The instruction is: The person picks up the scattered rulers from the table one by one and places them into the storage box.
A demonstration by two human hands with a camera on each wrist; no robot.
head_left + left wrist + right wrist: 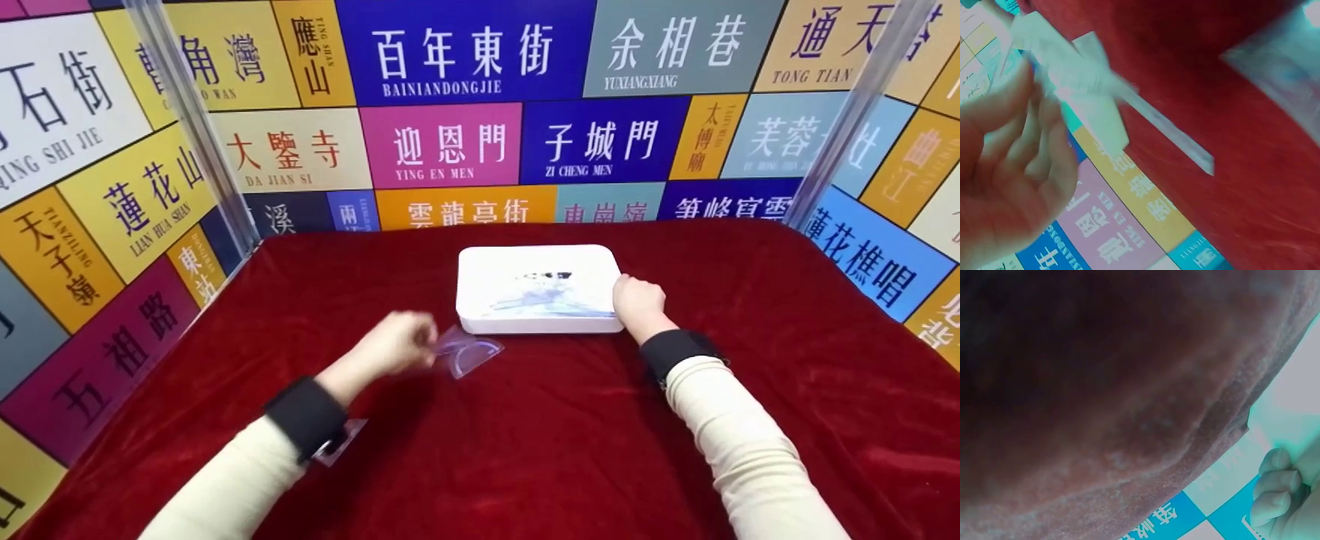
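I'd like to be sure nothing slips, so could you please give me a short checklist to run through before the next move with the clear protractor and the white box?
1. Left hand holds the clear protractor: ok, fingers pinch its edge, though the view is blurred.
2. Protractor clear of the red cloth: cannot tell; it sits low over it.
3. Right hand steadies the white box: ok, it rests at the box's right edge.
4. Box lies flat on the cloth: ok.
5. Box open or closed: cannot tell; clear items seem to show on or in it.
6. Second clear piece by the left wrist: not ok, partly under the sleeve, could be dragged.
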